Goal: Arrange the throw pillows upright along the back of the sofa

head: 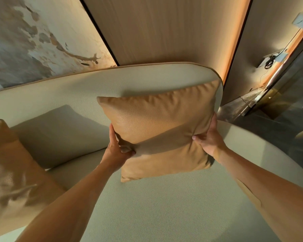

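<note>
A second tan leather pillow (12, 165) leans at the far left. The left hand (118, 147) and right hand (207, 138) squeeze the square tan leather pillow (157, 130), fingers clenched on its sides, standing it up against the cream sofa back (59, 95).

Left pillow (10, 172) blurred, cut by frame edge — fingers behind held pillow (157, 126) hidden.
</note>
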The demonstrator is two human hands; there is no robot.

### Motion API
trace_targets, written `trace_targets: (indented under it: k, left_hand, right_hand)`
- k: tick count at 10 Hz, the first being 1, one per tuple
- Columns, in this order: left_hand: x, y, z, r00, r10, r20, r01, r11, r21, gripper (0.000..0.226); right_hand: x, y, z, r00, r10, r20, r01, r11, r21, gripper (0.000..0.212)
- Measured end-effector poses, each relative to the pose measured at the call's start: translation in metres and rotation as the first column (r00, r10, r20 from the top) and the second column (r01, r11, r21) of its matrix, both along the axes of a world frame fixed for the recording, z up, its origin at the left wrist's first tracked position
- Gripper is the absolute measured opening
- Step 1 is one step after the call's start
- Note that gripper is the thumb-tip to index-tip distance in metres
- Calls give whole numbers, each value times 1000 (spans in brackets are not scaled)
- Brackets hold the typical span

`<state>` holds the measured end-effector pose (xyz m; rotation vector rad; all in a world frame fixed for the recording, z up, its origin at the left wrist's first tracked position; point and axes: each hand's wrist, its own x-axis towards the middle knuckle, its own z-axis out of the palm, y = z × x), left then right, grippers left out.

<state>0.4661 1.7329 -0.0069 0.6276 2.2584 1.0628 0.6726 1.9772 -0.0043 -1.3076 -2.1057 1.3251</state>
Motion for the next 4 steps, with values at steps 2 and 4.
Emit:
trace_targets:
  k: [2,4]
  left_hand:
    - [10,-15,10,999,-11,-48,11,1000,0,123]
    - [23,-52,50,968,-19,-249,1,998,-70,114]
  right_hand:
    - [20,-24,16,948,69,309,-148,959,242,110]
    - [24,-64,56,843,156,515,-400,821,407,107]
